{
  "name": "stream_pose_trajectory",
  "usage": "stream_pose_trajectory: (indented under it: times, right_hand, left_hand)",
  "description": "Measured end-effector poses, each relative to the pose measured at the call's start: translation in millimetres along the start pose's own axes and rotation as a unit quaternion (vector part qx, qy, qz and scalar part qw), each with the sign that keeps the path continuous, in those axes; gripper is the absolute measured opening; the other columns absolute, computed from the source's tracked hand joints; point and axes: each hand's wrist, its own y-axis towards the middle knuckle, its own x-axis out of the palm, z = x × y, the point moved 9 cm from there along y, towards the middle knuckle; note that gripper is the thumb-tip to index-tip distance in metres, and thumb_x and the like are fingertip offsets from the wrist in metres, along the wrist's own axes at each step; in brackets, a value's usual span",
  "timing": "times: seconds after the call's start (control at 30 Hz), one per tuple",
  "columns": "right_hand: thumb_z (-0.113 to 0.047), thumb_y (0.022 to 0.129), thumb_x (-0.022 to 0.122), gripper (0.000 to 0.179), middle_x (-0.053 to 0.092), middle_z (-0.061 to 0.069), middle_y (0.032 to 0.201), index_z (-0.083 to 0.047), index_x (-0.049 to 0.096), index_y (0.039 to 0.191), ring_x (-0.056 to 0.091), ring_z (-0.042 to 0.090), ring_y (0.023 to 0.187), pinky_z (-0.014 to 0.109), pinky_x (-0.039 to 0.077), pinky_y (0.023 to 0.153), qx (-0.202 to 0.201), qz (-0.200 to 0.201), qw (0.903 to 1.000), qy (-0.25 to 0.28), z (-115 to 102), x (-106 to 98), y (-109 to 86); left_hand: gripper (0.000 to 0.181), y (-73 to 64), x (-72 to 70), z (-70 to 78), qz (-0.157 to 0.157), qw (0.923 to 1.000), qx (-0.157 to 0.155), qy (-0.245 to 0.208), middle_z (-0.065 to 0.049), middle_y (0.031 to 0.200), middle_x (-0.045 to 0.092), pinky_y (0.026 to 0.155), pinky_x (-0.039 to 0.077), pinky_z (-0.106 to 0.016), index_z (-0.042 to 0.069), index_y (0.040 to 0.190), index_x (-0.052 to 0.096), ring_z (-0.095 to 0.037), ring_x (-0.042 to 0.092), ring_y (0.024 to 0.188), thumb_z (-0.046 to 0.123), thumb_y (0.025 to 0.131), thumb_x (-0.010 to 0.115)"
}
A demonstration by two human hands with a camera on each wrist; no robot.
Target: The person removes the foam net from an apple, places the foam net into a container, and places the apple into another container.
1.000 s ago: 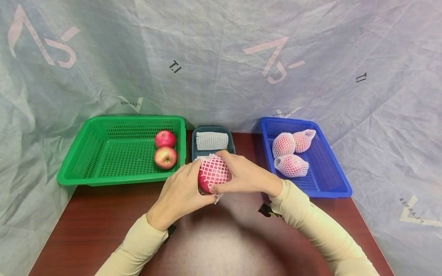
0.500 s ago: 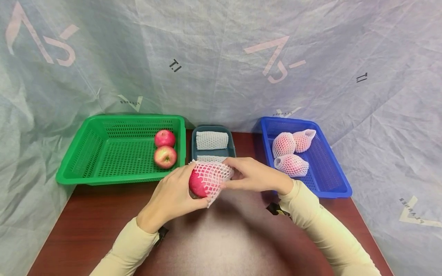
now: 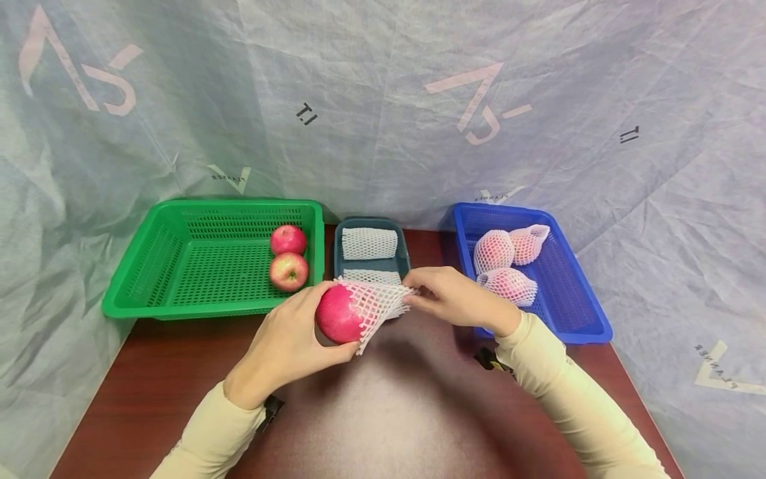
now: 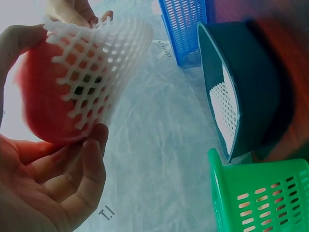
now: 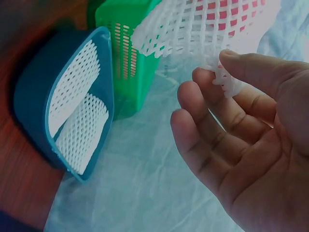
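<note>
A red apple [image 3: 338, 315] is held above the table by my left hand [image 3: 286, 336], its fingers and thumb curled round the fruit. White foam netting [image 3: 377, 301] covers the apple's right side, and its free end stretches out to the right. That end is pinched between the thumb and fingertips of my right hand [image 3: 461, 297]. In the left wrist view the apple [image 4: 43, 96] shows bare near the palm, with the net's edge [image 4: 82, 72] over its other half. The right wrist view has the thumb and forefinger at the netting's edge [image 5: 224, 82].
A green basket [image 3: 131, 266] with two bare apples [image 3: 288, 271] stands at the left. Behind the hands, a small dark teal tray [image 3: 407, 256] contains foam nets [image 3: 369, 243]. The blue basket [image 3: 574, 299] at the right has three netted apples [image 3: 509, 286]. A fabric sheet [image 3: 371, 133] hangs behind.
My left hand and the apple have shifted left, while my right hand has moved right with the net's end. The netting is drawn out rightward, and more bare red skin shows.
</note>
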Motion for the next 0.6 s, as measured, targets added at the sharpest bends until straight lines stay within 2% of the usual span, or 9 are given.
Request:
stream_pose_trajectory:
  times: [0.2,0.33,0.5,0.6]
  right_hand:
    - [-0.009,0.095,0.069,0.006,0.056,-0.007,0.083,-0.01,0.063,0.095,0.054,0.01,0.076,0.029,0.047,0.069,0.016,0.009,0.9997,-0.016,8,-6,-6.4]
    - [-0.009,0.094,0.069,0.006,0.058,-0.005,0.083,-0.008,0.064,0.095,0.056,0.013,0.076,0.031,0.048,0.069,0.027,0.025,0.9982,-0.047,16,-12,-10.6]
    - [-0.008,0.093,0.07,0.008,0.061,0.0,0.084,-0.006,0.064,0.097,0.057,0.017,0.074,0.036,0.049,0.068,0.06,0.052,0.9911,-0.107,30,-24,-11.1]
    - [-0.009,0.093,0.069,0.008,0.062,0.002,0.085,-0.005,0.064,0.099,0.057,0.018,0.075,0.037,0.049,0.068,0.086,0.049,0.9876,-0.121,42,-30,-3.4]
  left_hand:
    - [0.082,-0.7,-5.1,-2.0,0.012,0.9999,0.001,-0.003,0.004,0.108,0.063,0.074,0.055,-0.038,0.017,0.128,0.057,-0.013,0.061,0.093,0.055,0.062,0.086]
    - [0.083,-3.1,-8.8,-5.5,0.019,0.9998,-0.002,0.0,0.002,0.11,0.064,0.074,0.055,-0.04,0.015,0.128,0.058,-0.015,0.062,0.093,0.055,0.062,0.087]
    - [0.078,-7.2,-12.9,-12.8,0.021,0.9996,-0.018,-0.001,0.005,0.11,0.063,0.071,0.055,-0.041,0.018,0.126,0.058,-0.014,0.061,0.093,0.053,0.062,0.087]
    - [0.075,-9.8,-14.5,-18.1,0.023,0.9991,-0.035,-0.001,0.007,0.111,0.062,0.071,0.055,-0.041,0.021,0.126,0.059,-0.012,0.06,0.094,0.052,0.063,0.087]
